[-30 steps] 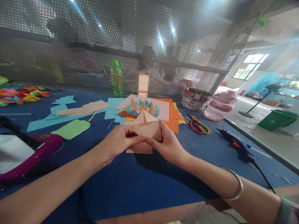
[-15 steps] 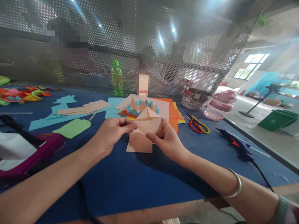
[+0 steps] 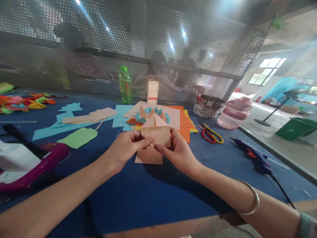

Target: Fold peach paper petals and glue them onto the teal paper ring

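Note:
Between my two hands is a folded peach paper (image 3: 158, 133), its top creased into a point. My left hand (image 3: 128, 145) pinches its lower left side, thumb in front. My right hand (image 3: 180, 148) grips the lower right side, thumb below and fingers behind. Under it, a flat peach sheet (image 3: 150, 156) lies on the blue table. Just behind stands a folded paper piece with blue and peach points (image 3: 148, 112), partly hidden by the held paper. It rests on stacked sheets, among them an orange sheet (image 3: 184, 133).
Red-and-yellow-handled scissors (image 3: 210, 135), a hot glue gun (image 3: 252, 155), a pink-lidded jar (image 3: 235, 114) and a round container (image 3: 208, 107) stand to the right. Left are a green paper (image 3: 78, 138), blue cut papers (image 3: 55, 127) and a purple object (image 3: 53, 158). A green bottle (image 3: 125, 86) stands behind.
The peach paper's top now stands up as a clearer point, with its front face flatter toward me. My left thumb has moved right across its lower edge.

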Available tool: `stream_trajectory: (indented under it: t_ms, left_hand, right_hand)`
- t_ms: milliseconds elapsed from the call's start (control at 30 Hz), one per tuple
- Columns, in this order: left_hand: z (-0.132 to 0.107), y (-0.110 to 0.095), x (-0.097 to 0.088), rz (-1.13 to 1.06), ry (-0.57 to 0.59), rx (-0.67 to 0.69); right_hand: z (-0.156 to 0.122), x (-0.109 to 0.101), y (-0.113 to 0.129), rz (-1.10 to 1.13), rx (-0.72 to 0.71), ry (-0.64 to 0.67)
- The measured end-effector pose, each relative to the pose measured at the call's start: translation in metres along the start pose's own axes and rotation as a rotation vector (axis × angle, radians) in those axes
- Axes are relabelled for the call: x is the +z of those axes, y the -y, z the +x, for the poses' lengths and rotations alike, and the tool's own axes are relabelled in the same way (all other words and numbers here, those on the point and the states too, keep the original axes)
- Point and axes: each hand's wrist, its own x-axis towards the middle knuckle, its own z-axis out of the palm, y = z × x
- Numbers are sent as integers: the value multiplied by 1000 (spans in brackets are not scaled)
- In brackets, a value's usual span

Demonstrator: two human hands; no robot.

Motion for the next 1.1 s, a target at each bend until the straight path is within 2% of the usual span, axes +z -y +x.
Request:
stream_trajectory:
  t_ms: [267, 433, 600, 833, 1100]
  left_hand:
    - [4, -6, -2, -103, -66, 11]
    - [7, -7, -6, -119, -112, 31]
    - [6, -5, -6, -88, -91, 28]
    - [6, -4, -7, -75, -16, 32]
    - [-1, -2, 0, -10, -2, 57]
  right_hand:
    - [-1, -2, -2, -184, -81, 15]
    - [0, -9, -1, -359, -285, -67]
    - [2, -15, 4, -543, -432, -4]
    - [5, -16, 1, -567, -476, -16]
    - [4, -13, 1, -464, -373, -23]
